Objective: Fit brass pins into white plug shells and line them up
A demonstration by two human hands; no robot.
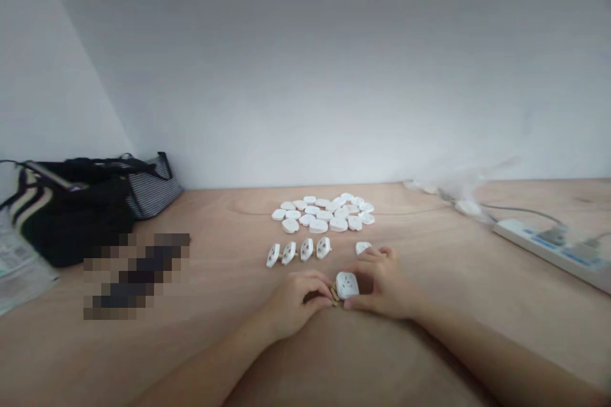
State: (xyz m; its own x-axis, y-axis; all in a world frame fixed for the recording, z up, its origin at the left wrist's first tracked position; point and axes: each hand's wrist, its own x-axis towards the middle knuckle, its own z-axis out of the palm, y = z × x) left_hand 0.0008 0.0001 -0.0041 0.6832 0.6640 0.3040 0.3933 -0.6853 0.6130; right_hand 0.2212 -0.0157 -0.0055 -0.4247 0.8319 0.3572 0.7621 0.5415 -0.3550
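Observation:
My right hand grips a white plug adapter by its right side, its socket-holed face turned up towards me. At the adapter's left side are brass-coloured pins, pinched between the thumb and fingers of my left hand. Whether the pins are joined to the adapter is hard to tell. Just beyond my right fingers lies a single white plug piece, partly covered by them. To the left, several similar adapters stand on edge in a row, with bits of brass showing beside them.
Farther back on the wooden table lies a spread of white plug pieces. A white power strip with plugs and cables is on the right, near a clear plastic bag. On the left are a black bag and a blurred-out dark item.

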